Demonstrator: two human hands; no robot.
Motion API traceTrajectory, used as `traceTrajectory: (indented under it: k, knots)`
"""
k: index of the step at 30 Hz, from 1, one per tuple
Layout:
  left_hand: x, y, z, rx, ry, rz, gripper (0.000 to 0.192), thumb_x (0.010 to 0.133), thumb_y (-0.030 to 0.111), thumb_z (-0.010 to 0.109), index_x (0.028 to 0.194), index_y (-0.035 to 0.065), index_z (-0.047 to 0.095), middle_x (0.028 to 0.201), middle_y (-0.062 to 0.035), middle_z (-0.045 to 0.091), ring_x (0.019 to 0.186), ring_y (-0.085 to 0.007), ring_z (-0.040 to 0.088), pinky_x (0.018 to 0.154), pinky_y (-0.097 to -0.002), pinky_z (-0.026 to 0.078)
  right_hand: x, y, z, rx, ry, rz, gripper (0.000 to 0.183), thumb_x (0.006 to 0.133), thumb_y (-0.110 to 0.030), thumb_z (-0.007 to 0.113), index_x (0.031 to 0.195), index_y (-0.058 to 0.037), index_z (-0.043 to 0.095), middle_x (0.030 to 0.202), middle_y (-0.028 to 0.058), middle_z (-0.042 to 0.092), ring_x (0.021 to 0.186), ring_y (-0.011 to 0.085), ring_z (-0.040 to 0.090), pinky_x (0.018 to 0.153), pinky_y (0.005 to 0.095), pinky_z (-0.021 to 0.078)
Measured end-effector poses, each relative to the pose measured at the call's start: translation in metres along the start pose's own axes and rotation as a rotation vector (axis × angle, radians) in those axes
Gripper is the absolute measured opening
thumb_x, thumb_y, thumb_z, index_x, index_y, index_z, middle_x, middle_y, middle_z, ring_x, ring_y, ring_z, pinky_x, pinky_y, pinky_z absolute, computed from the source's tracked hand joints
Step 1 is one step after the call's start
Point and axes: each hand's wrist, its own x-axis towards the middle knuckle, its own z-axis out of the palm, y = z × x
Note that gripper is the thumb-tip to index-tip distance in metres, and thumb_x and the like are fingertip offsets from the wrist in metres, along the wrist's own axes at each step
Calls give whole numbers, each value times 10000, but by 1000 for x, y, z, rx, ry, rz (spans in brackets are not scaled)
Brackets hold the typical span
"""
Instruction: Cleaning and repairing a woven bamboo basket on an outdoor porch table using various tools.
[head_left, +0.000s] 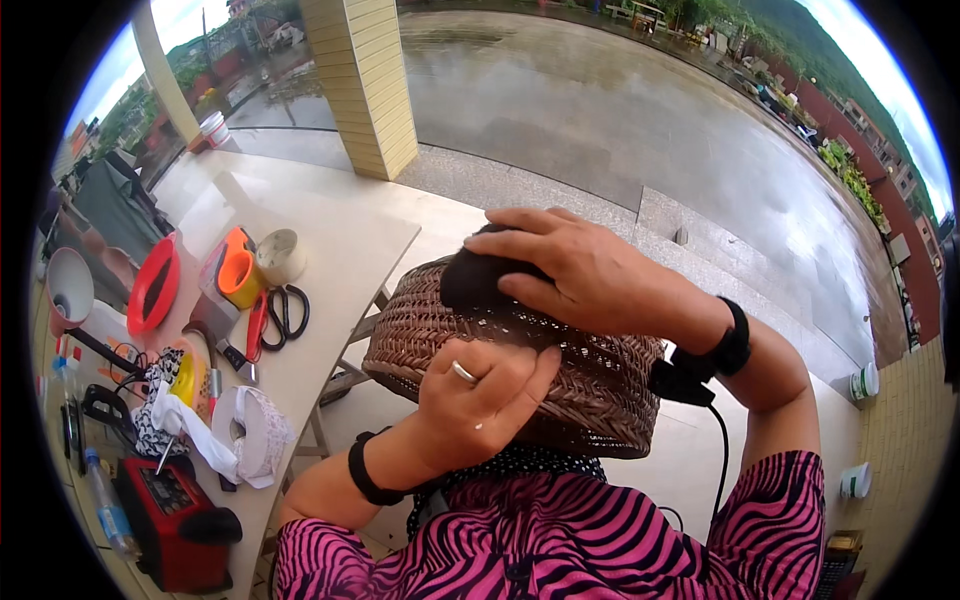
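A brown woven wicker basket (420, 322) rests against my lap, tilted on its side or upside down. A dark, soft-looking piece (476, 281), perhaps cloth or fibre, lies on its upper side, and my right hand (562, 262) holds it there with spread, bent fingers. My left hand (487, 397), with a ring on one finger, is curled against the basket wall just below, thumb and fingertips close together. Whether something thin is pinched between those fingertips cannot be told. Both wrists wear black bands, and a black device with a cable is beside the right one.
On the table (352, 240) at left lie black-handled scissors (289, 319), a red-handled tool (256, 326), tape rolls (281, 255), a red bowl (154, 285), cloths (255, 435), a plastic bottle (109, 502) and a red machine (172, 525). A tiled pillar (367, 82) stands beyond.
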Motion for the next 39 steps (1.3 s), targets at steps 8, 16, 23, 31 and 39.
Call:
traceTrajectory:
  k: [8, 16, 23, 31, 39]
  knots:
    - [-3, -26, 9, 15, 48, -81, 352, 702, 131, 655, 1028, 41, 755, 932, -18, 619, 826, -198, 569, 726, -338, 456, -4, 10, -7, -4, -44, -81, 410, 861, -78, 677, 1270, -81, 653, 1336, 154, 606, 1196, 368, 574, 1025, 454, 487]
    - [-3, -54, 16, 28, 28, -215, 384, 702, -15, 652, 1071, 38, 742, 921, -31, 609, 843, -236, 568, 759, -368, 469, -112, 7, -45, -49, 33, 158, 404, 732, 28, 699, 1126, -57, 710, 1191, 136, 677, 1067, 330, 632, 931, 437, 534]
    - [7, -43, 24, 29, -11, -208, 480, 656, -60, 640, 1116, 37, 735, 949, -34, 623, 877, -259, 576, 780, -390, 471, -126, -5, -36, 171, 448, 130, 528, 824, -189, 779, 1309, -46, 628, 1347, 163, 593, 1218, 330, 581, 1031, 411, 471]
    - [6, -46, 26, 80, -58, -262, 488, 663, -53, 632, 1131, 43, 729, 988, -46, 626, 918, -267, 568, 820, -398, 455, -182, 11, 68, -23, 486, 327, 899, 635, -259, 930, 1410, -77, 512, 1497, 197, 454, 1347, 425, 443, 1113, 511, 398]
    - [54, -51, 53, 107, 60, -147, 443, 659, -80, 652, 1070, 59, 744, 928, -46, 641, 872, -260, 591, 768, -378, 470, -188, 42, 94, 140, 805, 485, 655, 705, 107, 671, 1336, 5, 527, 1368, 204, 557, 1299, 339, 536, 1117, 409, 407]
